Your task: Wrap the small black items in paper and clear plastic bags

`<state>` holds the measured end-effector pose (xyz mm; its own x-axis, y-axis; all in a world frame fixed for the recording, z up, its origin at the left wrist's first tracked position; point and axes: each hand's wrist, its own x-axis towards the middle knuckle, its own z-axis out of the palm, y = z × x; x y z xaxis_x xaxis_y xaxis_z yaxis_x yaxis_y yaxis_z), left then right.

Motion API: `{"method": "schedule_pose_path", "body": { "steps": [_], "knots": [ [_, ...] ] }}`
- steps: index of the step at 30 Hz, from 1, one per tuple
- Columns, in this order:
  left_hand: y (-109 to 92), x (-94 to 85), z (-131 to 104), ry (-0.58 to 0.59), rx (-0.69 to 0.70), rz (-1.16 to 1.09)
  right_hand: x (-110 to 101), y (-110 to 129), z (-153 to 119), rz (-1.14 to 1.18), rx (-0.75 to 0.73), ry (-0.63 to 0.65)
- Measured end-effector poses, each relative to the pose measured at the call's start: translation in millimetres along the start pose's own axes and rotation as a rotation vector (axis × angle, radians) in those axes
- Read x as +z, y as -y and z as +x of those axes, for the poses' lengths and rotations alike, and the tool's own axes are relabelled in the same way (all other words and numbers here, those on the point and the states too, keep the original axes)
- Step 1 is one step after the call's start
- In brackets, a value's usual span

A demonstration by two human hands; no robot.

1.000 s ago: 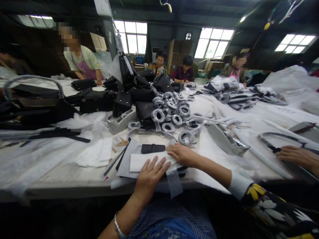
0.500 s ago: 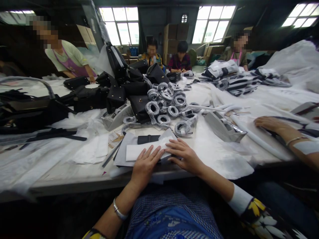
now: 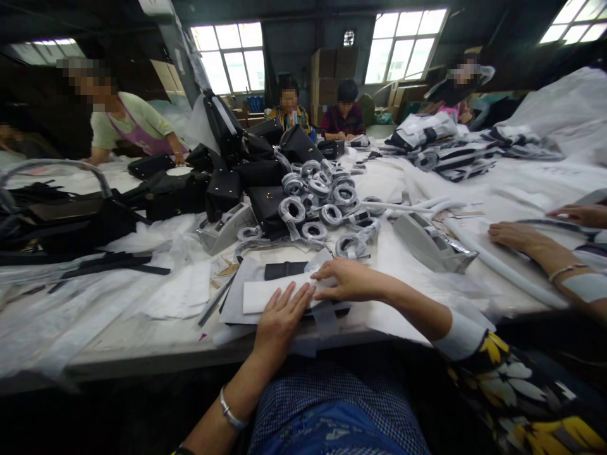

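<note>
Wrapped coils [image 3: 337, 222] & black bags [image 3: 268, 208] piled beyond hands; grey dispenser [image 3: 429, 243] fwd-right of R hand [image 3: 348, 279], co-worker's hand [image 3: 516, 235] farther right. Coils in clear wrap; bag contents can't tell. White pad [image 3: 258, 298], flat, oblong, under L hand [image 3: 279, 322], on grey sheet [image 3: 237, 294]. L open, fingers spread; R half-curled at pad's right part, grip can't tell.

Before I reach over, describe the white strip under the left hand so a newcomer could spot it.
At the near edge of the long table, find the person's left hand. Its fingers rest on the white strip, nearer the person than a small black piece. It is bright and rectangular, unlike the grey sheet beneath.
</note>
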<state>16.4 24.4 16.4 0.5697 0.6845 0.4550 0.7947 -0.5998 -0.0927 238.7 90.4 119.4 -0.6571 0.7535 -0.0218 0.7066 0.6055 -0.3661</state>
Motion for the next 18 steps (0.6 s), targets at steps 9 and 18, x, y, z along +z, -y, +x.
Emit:
{"method": "schedule_pose_path", "body": {
  "steps": [9,18],
  "knots": [
    [1,7.1,-3,-0.026,-0.007,0.003,8,8,11,-0.153,0.140,-0.022],
    [0,7.0,-3,-0.046,-0.014,0.019,-3,3,22,-0.137,0.176,-0.117]
  ]
}}
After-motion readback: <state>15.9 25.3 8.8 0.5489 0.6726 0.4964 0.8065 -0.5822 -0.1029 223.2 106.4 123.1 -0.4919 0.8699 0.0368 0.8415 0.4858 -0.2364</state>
